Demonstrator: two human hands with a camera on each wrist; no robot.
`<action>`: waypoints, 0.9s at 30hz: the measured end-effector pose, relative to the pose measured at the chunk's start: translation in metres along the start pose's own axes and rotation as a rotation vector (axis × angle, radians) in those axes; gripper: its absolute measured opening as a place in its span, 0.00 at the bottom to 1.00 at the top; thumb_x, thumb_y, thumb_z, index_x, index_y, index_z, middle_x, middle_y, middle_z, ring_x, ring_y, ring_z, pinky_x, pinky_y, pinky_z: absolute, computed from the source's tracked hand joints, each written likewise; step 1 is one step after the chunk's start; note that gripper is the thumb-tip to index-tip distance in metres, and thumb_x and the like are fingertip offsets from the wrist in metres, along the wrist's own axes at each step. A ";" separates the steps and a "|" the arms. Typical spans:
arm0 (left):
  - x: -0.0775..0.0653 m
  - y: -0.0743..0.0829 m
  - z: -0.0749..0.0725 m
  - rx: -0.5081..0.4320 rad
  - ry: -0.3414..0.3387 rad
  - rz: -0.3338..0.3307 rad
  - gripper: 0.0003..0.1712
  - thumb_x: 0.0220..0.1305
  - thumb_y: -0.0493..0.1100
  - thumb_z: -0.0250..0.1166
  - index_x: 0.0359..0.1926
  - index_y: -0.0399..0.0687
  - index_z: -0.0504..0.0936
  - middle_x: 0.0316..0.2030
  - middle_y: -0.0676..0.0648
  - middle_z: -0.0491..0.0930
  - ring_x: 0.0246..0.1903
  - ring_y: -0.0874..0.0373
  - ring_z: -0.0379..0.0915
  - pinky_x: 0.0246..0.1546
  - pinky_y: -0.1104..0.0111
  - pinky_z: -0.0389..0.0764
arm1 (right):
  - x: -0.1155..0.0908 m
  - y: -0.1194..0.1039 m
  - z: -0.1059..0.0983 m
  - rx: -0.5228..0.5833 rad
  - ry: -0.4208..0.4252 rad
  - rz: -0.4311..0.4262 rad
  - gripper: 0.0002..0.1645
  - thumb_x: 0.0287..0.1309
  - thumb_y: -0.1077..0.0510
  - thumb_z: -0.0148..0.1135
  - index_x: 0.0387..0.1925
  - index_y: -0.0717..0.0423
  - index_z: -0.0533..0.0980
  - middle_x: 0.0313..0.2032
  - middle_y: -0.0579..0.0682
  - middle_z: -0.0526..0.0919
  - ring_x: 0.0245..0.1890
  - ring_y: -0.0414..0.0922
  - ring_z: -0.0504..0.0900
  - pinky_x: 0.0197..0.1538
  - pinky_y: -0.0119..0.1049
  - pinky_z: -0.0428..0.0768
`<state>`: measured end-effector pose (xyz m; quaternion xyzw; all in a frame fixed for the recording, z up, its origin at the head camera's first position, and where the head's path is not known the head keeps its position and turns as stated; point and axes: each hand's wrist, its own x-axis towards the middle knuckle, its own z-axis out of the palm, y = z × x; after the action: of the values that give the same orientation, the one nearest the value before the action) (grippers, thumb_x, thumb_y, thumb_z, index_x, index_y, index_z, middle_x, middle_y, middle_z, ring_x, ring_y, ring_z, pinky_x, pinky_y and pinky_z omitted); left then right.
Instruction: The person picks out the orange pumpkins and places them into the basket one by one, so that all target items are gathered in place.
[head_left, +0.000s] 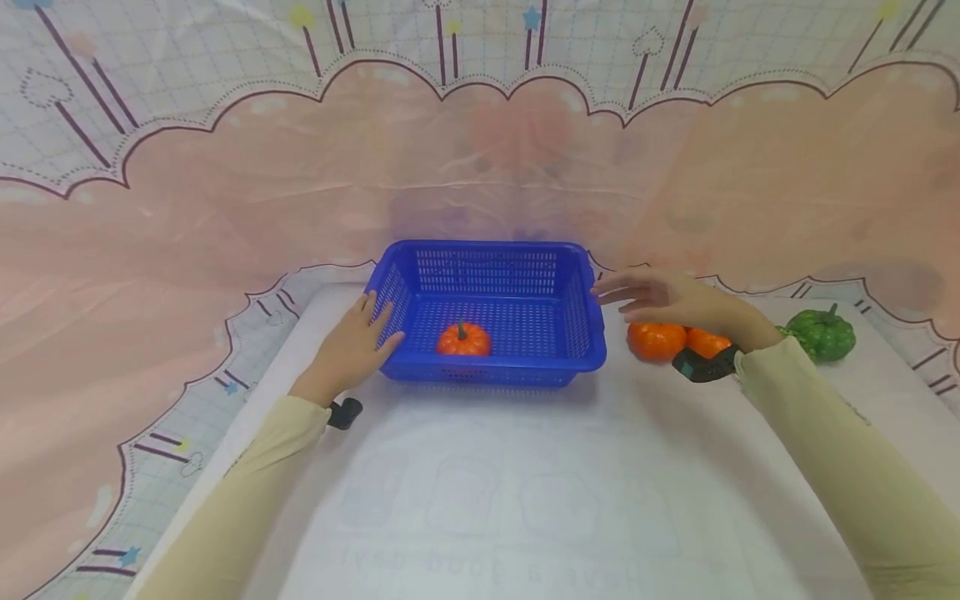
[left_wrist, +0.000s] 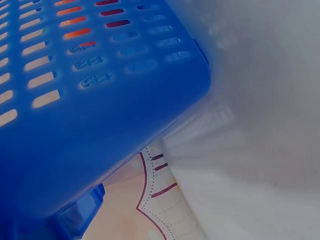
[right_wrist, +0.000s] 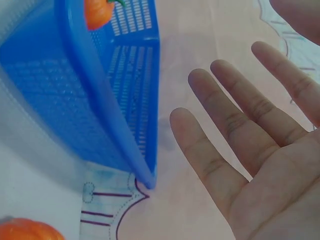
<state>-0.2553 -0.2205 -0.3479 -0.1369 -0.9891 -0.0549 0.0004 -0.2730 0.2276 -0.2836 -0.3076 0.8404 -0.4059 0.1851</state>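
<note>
A blue plastic basket (head_left: 487,363) with slotted walls stands on the white table, and a small orange pumpkin (head_left: 462,340) lies inside near its front wall. At the basket's left side is my left hand (head_left: 351,346), fingers spread and fingertips right at the rim. That hand is out of sight in the left wrist view, where the basket's wall (left_wrist: 125,85) fills the upper left. My right hand (head_left: 667,302) hovers by the right rim, its fingers extended and apart. In the right wrist view, a gap shows between the right fingers (right_wrist: 210,155) and the basket (right_wrist: 95,95).
Right of the basket, two orange pumpkins (head_left: 656,341) sit partly beneath my right hand. Farther right are green pumpkins (head_left: 823,335), partly behind the right sleeve. A patterned pink and white cloth (head_left: 300,183) hangs behind the table (head_left: 480,467).
</note>
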 end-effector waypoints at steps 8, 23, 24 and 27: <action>-0.001 -0.006 -0.008 -0.016 -0.011 0.000 0.46 0.70 0.60 0.42 0.69 0.24 0.43 0.70 0.26 0.41 0.71 0.33 0.37 0.72 0.47 0.46 | -0.010 0.005 0.001 0.026 0.019 0.020 0.31 0.61 0.58 0.53 0.66 0.47 0.61 0.66 0.52 0.66 0.64 0.53 0.68 0.61 0.55 0.72; 0.000 -0.018 -0.010 0.021 -0.045 0.038 0.44 0.71 0.58 0.40 0.70 0.25 0.42 0.71 0.28 0.41 0.72 0.34 0.35 0.73 0.49 0.43 | -0.020 0.008 -0.002 0.004 0.030 0.056 0.29 0.63 0.55 0.53 0.65 0.49 0.63 0.65 0.55 0.68 0.61 0.54 0.72 0.60 0.60 0.72; 0.000 -0.018 -0.009 0.025 -0.045 0.042 0.44 0.71 0.58 0.40 0.70 0.25 0.42 0.71 0.28 0.41 0.72 0.35 0.35 0.73 0.49 0.42 | -0.021 0.010 -0.003 -0.006 0.037 0.055 0.28 0.63 0.55 0.53 0.65 0.49 0.63 0.65 0.54 0.68 0.61 0.52 0.73 0.60 0.59 0.72; 0.001 -0.019 -0.008 0.039 -0.039 0.053 0.43 0.71 0.57 0.40 0.70 0.25 0.42 0.71 0.28 0.42 0.72 0.35 0.35 0.73 0.49 0.41 | -0.024 0.016 -0.004 -0.032 0.053 0.049 0.28 0.63 0.56 0.53 0.65 0.48 0.64 0.64 0.52 0.69 0.59 0.43 0.74 0.59 0.56 0.74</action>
<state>-0.2610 -0.2389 -0.3421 -0.1639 -0.9858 -0.0329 -0.0147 -0.2636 0.2536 -0.2927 -0.2789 0.8587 -0.3960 0.1676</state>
